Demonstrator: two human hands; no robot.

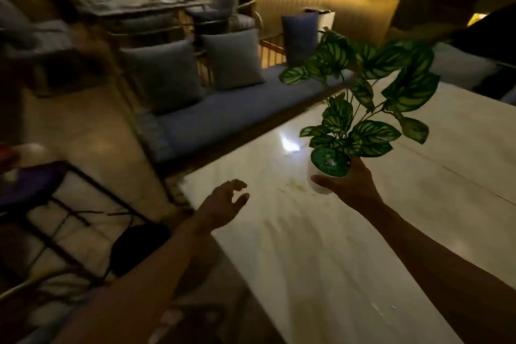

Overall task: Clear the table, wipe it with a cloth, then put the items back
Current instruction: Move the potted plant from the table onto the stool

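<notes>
The right hand (352,186) is gripping a small white pot (318,186) over the pale surface (307,246), and its plant (363,98) is leaning up and to the right. The left hand (223,204) is hovering open beside it; the pot is mostly hidden by fingers and a leaf.

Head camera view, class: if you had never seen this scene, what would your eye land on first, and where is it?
The potted plant with striped green leaves stands out first, held up over the pale table at right of centre by the right hand gripping its white pot. Next comes the left hand, fingers loosely spread and holding nothing, near the table's left edge. Behind, a bench with grey cushions runs along the table's far side.
</notes>
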